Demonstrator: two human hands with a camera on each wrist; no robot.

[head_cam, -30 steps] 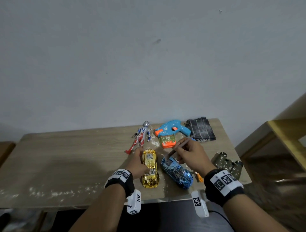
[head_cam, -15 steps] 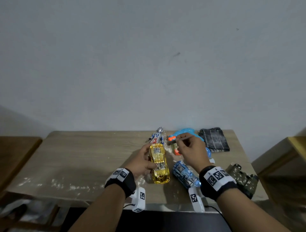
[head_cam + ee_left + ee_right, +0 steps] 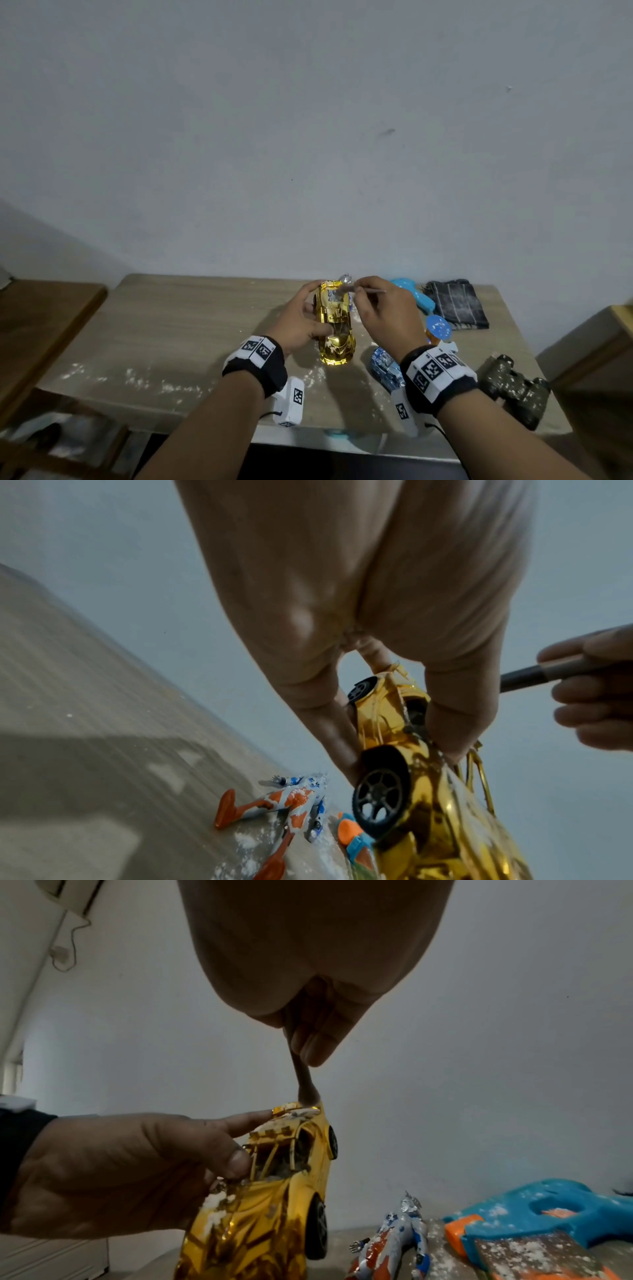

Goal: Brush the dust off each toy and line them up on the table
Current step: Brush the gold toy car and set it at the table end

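Observation:
My left hand (image 3: pixel 303 322) grips a shiny gold toy car (image 3: pixel 335 322) lifted above the table, thumb on its roof and fingers underneath (image 3: pixel 342 739). White dust clings to the car's roof and hood (image 3: pixel 219 1204). My right hand (image 3: pixel 383 315) pinches a thin brush (image 3: pixel 356 290) whose bristles touch the car's far end (image 3: pixel 308 1096). On the table lie a dusty red-and-silver action figure (image 3: pixel 394 1240), a blue and orange toy gun (image 3: pixel 534 1221), a blue toy car (image 3: pixel 387 370) partly hidden by my right wrist, and camouflage binoculars (image 3: pixel 513 390).
A dark striped cloth (image 3: pixel 455 303) lies at the table's back right. A small blue disc (image 3: pixel 438 327) sits beside the gun. White dust streaks the wooden table (image 3: pixel 154 342) near its front left edge. Wooden furniture stands on both sides (image 3: pixel 41 325).
My left hand has lifted the gold car off the table and tipped it up. My right hand has brought the brush over to the car's far end.

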